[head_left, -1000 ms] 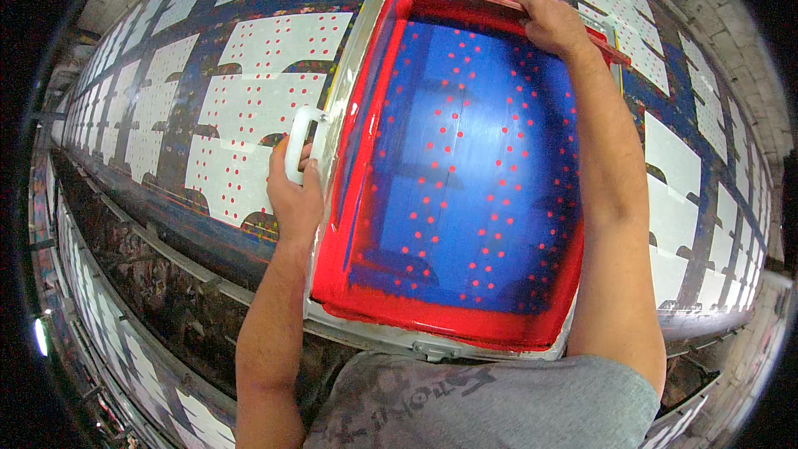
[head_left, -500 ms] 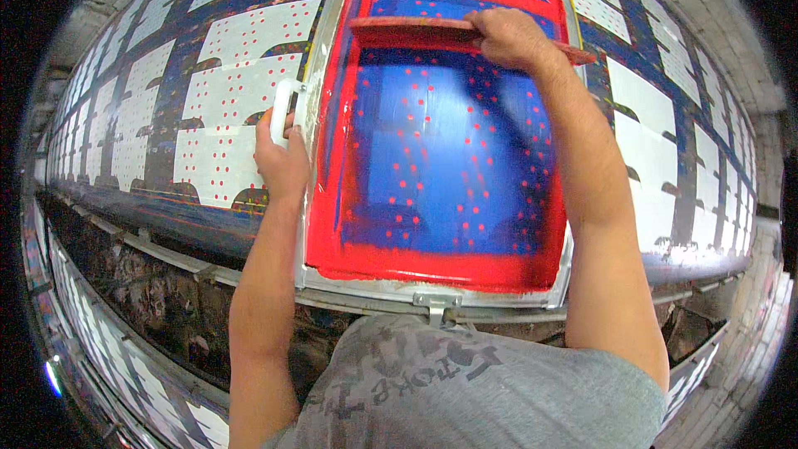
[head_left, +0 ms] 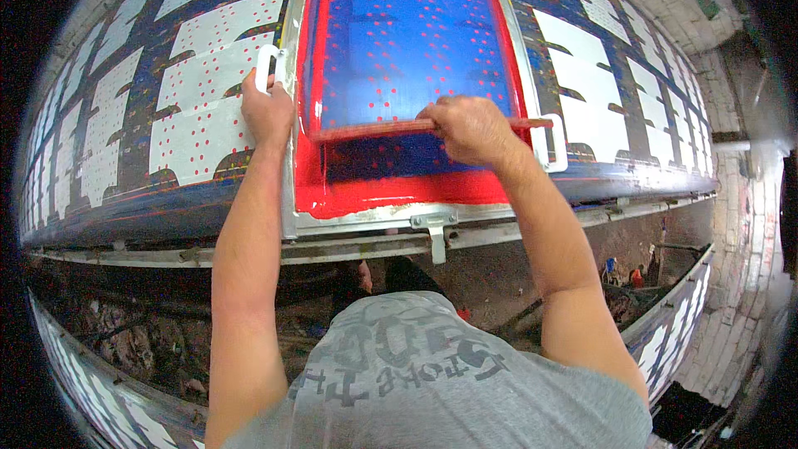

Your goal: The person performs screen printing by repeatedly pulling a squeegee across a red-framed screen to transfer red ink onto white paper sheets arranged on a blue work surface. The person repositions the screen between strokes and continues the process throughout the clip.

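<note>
A silk-screen printing frame (head_left: 366, 224) lies on the long table in front of me, its blue mesh (head_left: 407, 41) dotted with red and bordered by thick red ink (head_left: 399, 191). My left hand (head_left: 268, 116) is closed round the white handle (head_left: 263, 65) on the frame's left side. In my right hand (head_left: 474, 129) is a long reddish squeegee (head_left: 366, 130), gripped near its middle right. The blade lies across the nearer part of the mesh, and its right end reaches the frame's right rail. Another white handle (head_left: 559, 143) sticks out there, with no hand on it.
White cut panels (head_left: 220, 41) with red dots lie in rows to the left, and plainer white panels (head_left: 582, 75) to the right. A metal clip (head_left: 435, 233) hangs at the frame's near edge by the table rail (head_left: 166, 258). Behind me runs another panel-covered table (head_left: 91, 391).
My right hand has drawn the squeegee from the far end of the screen toward me. My left hand keeps its hold on the handle. The whole view has shifted a little.
</note>
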Tool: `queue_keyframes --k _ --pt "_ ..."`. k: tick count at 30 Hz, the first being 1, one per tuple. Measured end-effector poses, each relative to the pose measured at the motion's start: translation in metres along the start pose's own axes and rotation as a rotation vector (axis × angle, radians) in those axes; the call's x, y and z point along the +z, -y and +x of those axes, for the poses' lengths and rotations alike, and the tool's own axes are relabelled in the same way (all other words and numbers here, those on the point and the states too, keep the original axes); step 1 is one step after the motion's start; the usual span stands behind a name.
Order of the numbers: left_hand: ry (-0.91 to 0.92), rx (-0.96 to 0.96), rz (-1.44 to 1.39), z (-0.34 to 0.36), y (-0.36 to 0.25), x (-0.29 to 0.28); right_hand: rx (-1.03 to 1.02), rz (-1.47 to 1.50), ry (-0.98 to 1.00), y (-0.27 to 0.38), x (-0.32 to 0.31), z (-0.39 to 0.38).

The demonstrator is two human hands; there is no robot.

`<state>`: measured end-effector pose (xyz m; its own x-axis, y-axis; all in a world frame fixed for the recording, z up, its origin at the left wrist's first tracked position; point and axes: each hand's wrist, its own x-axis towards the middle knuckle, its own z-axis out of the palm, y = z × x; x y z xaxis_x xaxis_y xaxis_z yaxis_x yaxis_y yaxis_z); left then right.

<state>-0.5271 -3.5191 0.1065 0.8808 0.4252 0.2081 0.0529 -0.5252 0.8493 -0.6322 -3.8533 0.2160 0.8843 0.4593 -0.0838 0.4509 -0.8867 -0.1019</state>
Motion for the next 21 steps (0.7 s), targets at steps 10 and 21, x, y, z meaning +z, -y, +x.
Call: queue_keyframes --k 10,21 --pt "-0.016 -0.008 -0.004 0.005 0.006 0.006 -0.041 -0.014 -0.144 0.069 0.027 -0.103" --pt "-0.133 0.107 0.167 0.018 0.031 0.013 -0.130 0.258 -0.250 0.061 0.042 -0.148"
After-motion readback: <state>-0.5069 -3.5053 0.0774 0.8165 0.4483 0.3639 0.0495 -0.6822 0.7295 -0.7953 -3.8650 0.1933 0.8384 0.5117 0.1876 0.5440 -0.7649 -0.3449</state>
